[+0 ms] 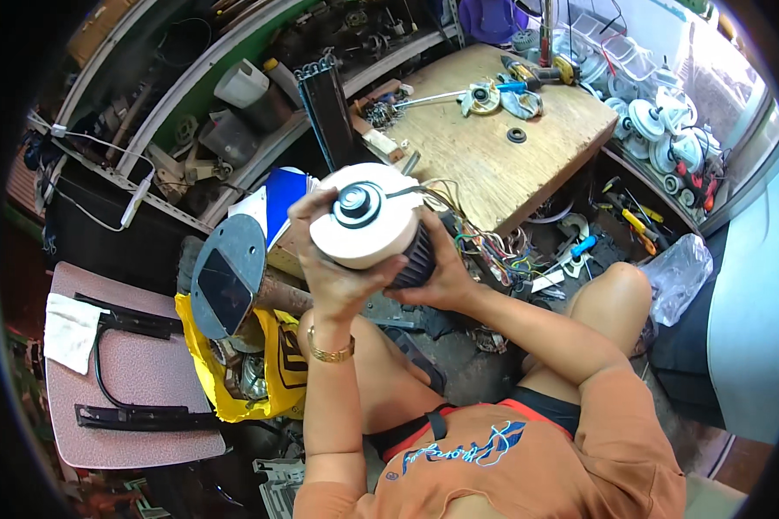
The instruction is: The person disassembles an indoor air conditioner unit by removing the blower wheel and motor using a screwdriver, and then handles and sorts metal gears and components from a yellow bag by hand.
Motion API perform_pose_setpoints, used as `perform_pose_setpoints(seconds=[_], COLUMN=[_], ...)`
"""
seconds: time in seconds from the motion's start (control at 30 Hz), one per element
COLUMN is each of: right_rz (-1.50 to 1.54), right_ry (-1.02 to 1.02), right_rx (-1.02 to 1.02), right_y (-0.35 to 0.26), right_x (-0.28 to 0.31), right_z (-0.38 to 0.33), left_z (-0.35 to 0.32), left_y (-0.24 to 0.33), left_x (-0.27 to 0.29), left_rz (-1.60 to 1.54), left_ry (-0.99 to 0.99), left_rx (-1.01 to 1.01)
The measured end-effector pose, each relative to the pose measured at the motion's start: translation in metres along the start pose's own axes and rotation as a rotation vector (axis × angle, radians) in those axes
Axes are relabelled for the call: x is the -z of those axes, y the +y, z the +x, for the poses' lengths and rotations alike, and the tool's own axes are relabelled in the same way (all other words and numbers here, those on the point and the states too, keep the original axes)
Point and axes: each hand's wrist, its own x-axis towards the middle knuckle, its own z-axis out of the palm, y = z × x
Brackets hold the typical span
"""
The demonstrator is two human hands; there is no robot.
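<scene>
White plastic caps the one fan motor (pixel 374 225) that both hands hold up in front of the person's chest, above the knees and just off the near-left corner of the wooden worktop (pixel 493 164). The left hand (pixel 333 268) wraps the motor's pale end from below and the side, fingers closed on its rim; the right hand (pixel 437 272) cups the dark ribbed body from beneath. A bundle of coloured wires (pixel 485 246) trails from the motor toward the worktop's near edge. On the worktop lie one small black ring (pixel 517 135) near the middle and one screwdriver with a blue handle (pixel 459 93) toward the far edge. Left of the person stands one pink stool (pixel 138 372) carrying one white cloth (pixel 69 329) and one black bracket (pixel 134 368).
</scene>
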Motion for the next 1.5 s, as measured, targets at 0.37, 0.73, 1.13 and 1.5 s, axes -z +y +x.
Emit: perform_pose_setpoints(seconds=[0.37,0.73,1.13,1.5], right_rz=[-0.074,-0.314,0.39,0.516], right_ry=[-0.163,-0.001,-0.211,-0.255], right_rx=[-0.259,0.099,-1.091,-0.944], right_y=[-0.036,-0.118,0.012,0.043], right_x=[-0.016,0.078,0.081,0.045], right_z=[0.014,-0.072,-0.062,-0.073], left_z=[0.02,0.012,0.012,0.006], left_y=[-0.03,-0.021,-0.028,-0.048], left_x=[0.046,0.017,0.057,0.089], left_rz=[0.068,-0.064,0.006,-0.159], left_ry=[0.068,0.006,-0.018,-0.044], left_rx=[-0.019,-0.033,-0.012,0.014])
